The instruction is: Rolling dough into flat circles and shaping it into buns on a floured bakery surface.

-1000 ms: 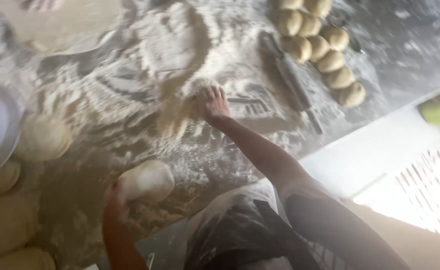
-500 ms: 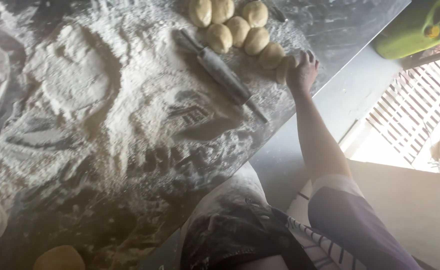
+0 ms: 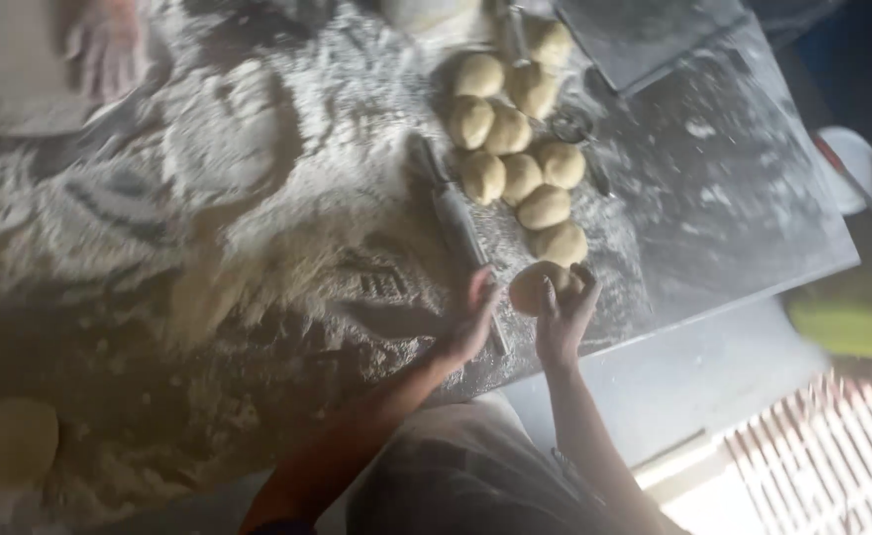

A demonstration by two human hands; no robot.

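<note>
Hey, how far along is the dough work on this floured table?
Done: about nine shaped dough balls sit clustered beside the rolling pin. In hand: the right hand grips another dough ball, with the left hand beside it. Left: the rolling pin lies idle and none of these balls is flattened.

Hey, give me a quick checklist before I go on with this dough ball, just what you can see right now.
1. Dough ball gripped by right hand: ok.
2. Left hand off the ball, beside the rolling pin: ok.
3. Flour on the worktop in front of you: ok.
4. Remaining dough balls grouped apart from the pin: ok.
5. Dough stickiness: cannot tell.
</note>
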